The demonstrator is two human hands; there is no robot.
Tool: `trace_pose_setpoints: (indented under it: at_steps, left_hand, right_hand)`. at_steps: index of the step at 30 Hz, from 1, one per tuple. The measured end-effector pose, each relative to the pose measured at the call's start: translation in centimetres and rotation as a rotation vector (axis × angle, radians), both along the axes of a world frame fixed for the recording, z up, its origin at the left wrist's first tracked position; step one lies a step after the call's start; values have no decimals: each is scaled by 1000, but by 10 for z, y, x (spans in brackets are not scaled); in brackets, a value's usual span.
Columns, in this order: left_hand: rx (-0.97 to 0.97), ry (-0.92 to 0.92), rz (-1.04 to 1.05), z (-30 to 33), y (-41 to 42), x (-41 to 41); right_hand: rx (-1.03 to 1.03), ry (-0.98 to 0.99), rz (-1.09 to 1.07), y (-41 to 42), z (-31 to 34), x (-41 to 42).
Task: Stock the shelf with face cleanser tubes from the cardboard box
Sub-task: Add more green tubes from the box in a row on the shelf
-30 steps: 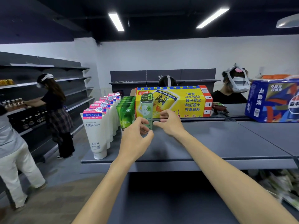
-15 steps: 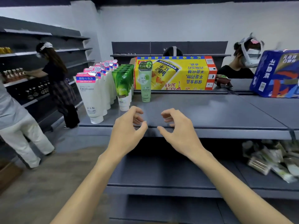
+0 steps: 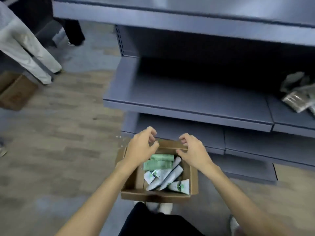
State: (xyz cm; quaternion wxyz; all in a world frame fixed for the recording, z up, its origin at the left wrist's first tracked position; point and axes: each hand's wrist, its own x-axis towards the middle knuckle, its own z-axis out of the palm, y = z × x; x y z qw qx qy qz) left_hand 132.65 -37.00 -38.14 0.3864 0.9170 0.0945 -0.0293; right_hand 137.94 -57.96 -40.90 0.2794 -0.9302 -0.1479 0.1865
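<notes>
An open cardboard box [image 3: 193, 183] sits on the floor at my feet, in front of the grey shelf unit [image 3: 187, 106]. Several face cleanser tubes [image 3: 163, 172], green and white, lie jumbled inside it. My left hand [image 3: 142, 149] hovers over the box's far left corner, fingers curled and apart, holding nothing. Over the far right edge is my right hand [image 3: 191, 151], also empty with loosely bent fingers. The top shelf with the standing tubes is out of view.
Silvery packets [image 3: 296, 97] lie on the middle shelf at the right. Another cardboard box [image 3: 15, 92] stands on the floor at the left, beside a person's light trousers [image 3: 25, 46]. Wooden floor stretches to the left of my box.
My view has swung down from the top shelf to the floor. Both empty hands have dropped from shelf height to just above the box. The green tube stays behind on the top shelf.
</notes>
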Motion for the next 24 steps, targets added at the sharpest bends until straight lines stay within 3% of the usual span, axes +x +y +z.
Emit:
trace_pose_setpoints:
  at_steps: [6, 12, 24]
  left_hand:
    - [-19, 332, 63, -66, -2, -35]
    - [-32, 385, 169, -96, -3, -53]
    - [-74, 520, 202, -140, -8, -61]
  right_hand:
    - [-187, 131, 90, -1, -65, -14]
    - [-211, 228, 149, 8, -98, -16]
    - [-323, 235, 289, 35, -149, -13]
